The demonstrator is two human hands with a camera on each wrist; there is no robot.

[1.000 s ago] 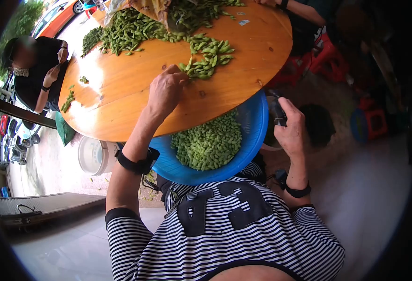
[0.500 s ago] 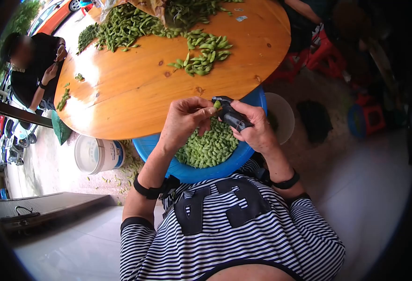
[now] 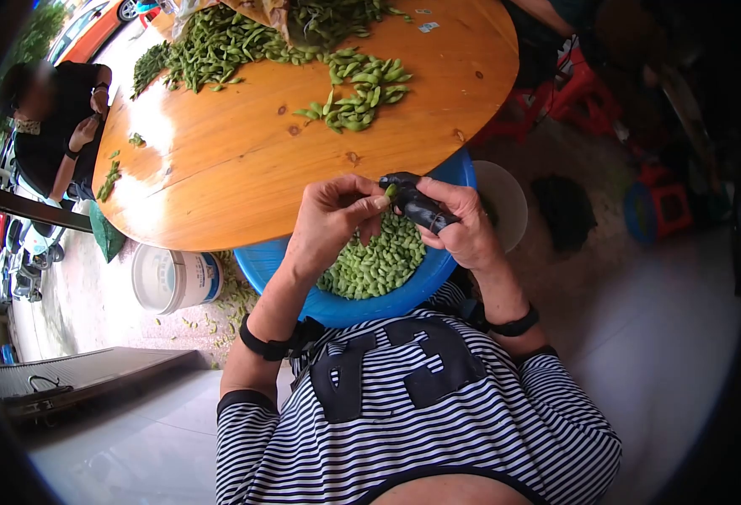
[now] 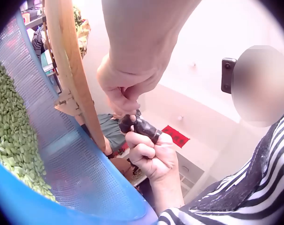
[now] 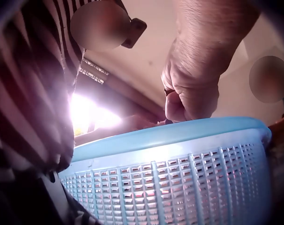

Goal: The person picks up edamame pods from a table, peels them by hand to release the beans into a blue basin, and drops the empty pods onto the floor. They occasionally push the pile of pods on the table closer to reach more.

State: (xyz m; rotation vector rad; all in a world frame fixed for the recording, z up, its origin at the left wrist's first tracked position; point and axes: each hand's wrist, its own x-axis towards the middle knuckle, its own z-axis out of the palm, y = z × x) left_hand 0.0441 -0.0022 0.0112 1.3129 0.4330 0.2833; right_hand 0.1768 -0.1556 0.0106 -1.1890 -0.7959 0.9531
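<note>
Both my hands meet over the blue basket (image 3: pixel 269 286), which holds a heap of shelled green soybeans (image 3: pixel 375 265). Between thumb and fingers my left hand (image 3: pixel 333 219) pinches a green soybean pod (image 3: pixel 390 192), mostly hidden by the fingers. My right hand (image 3: pixel 467 231) grips a dark, black hand tool (image 3: pixel 425 209) with two short parts; its exact kind does not show. The pod sits right at the tool's front end. In the left wrist view, the right hand's fingers (image 4: pixel 142 152) curl below the black tool (image 4: pixel 146 130).
A round wooden table (image 3: pixel 219 185) overhangs the basket's far side. On it lie a small pile of pods (image 3: pixel 362 88) and a larger heap (image 3: pixel 210 50). White buckets (image 3: pixel 177 278) stand left and right. Another person (image 3: pixel 59 126) sits at the left, near the table.
My left hand has come back from the pod pile to above the basket with a pod. The right hand has moved left to meet it. Over the last half second both have stayed nearly still.
</note>
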